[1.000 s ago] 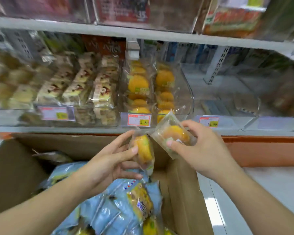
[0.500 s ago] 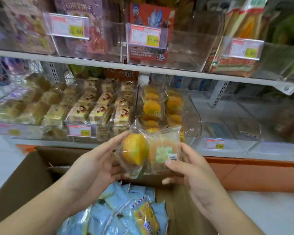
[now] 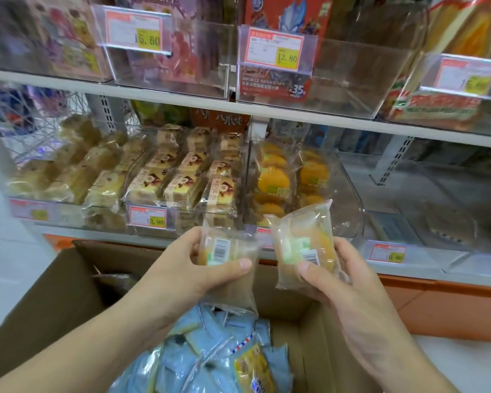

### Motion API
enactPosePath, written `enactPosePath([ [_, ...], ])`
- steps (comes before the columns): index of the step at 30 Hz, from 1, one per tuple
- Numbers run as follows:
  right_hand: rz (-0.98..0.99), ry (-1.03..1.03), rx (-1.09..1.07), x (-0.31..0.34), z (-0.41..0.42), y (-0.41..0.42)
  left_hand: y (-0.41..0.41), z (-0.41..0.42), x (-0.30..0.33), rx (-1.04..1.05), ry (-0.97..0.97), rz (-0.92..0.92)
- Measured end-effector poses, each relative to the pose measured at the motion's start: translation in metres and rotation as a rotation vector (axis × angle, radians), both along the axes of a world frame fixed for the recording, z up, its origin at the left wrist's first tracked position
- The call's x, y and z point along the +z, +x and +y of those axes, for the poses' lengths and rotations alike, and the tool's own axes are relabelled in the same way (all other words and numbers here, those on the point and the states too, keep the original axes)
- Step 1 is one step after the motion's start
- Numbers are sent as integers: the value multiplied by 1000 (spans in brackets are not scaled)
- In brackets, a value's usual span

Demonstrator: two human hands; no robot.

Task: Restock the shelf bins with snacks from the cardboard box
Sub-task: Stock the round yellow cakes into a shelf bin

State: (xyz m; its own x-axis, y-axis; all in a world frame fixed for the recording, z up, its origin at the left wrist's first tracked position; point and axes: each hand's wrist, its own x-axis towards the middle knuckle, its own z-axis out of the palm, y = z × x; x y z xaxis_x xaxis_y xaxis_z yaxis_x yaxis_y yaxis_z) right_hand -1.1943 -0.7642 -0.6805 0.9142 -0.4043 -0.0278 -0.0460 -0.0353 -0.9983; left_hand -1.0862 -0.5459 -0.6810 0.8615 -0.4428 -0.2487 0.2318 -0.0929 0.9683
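Far left on the lower shelf (image 3: 68,234) we see a clear bin of pale wrapped cakes (image 3: 68,177), blurred, and next to it a bin of boxed cake slices (image 3: 182,182) packed tight to its front wall, with a price tag (image 3: 150,218) clipped on the edge. Below, the cardboard box (image 3: 54,293) stands open, its back flap just under the shelf lip, and blue snack packets (image 3: 210,350) fill its floor.

Our left hand (image 3: 187,273) holds a clear-wrapped yellow cake (image 3: 224,256) above the box, thumb across the front near the barcode and fingers (image 3: 190,236) curled behind it. The packet's lower end hangs free over the blue packets.

Moving right, the bin of orange cakes (image 3: 275,180) sits straight behind both packets, partly filled, with open room at its right side near the curved clear wall (image 3: 352,199).

Our right hand (image 3: 343,273) grips a second wrapped cake (image 3: 304,245), tilted, its top corner raised in front of that bin's front edge. Thumb presses the label side and the fingers wrap behind. The two packets are near each other but apart, with a narrow gap between them.

Further right, the lower shelf bins (image 3: 423,222) look mostly bare, and another price tag (image 3: 389,252) sits on the shelf edge. The upper shelf (image 3: 295,114) carries more clear bins overhead.
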Motion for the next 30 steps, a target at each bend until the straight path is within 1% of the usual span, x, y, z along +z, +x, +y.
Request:
enactPosePath([
  [3,-26,-69,-4,0,8,-2,-5,-3,1,-20,-28,26],
  [5,-18,-268,34,0,12,-5,-8,-3,1,-11,-32,50],
  [6,-8,-368,90,3,15,-8,-7,-4,-1,-16,-41,72],
  [8,-18,-467,229,6,20,-13,-6,-4,-3,-31,-111,151],
  [10,-69,-445,272,7,23,-14,-5,-4,-1,-9,-157,198],
  [12,-103,-432,225,7,27,-14,-7,-2,-1,-32,-169,182],
  [14,-114,-397,151,3,28,-14,-10,1,-2,-101,-219,159],
  [17,-27,-355,28,0,28,-14,-7,3,-1,-82,-274,141],
  [19,5,-400,6,-3,25,-14,-4,1,-1,-59,-283,176],
  [22,24,-443,6,1,24,-15,-1,-4,-1,-66,-241,242],
  [26,49,-277,111,5,25,-14,2,-9,-4,-30,-204,285],
  [30,33,-139,72,14,10,-10,8,-11,3,-38,-128,184],
])
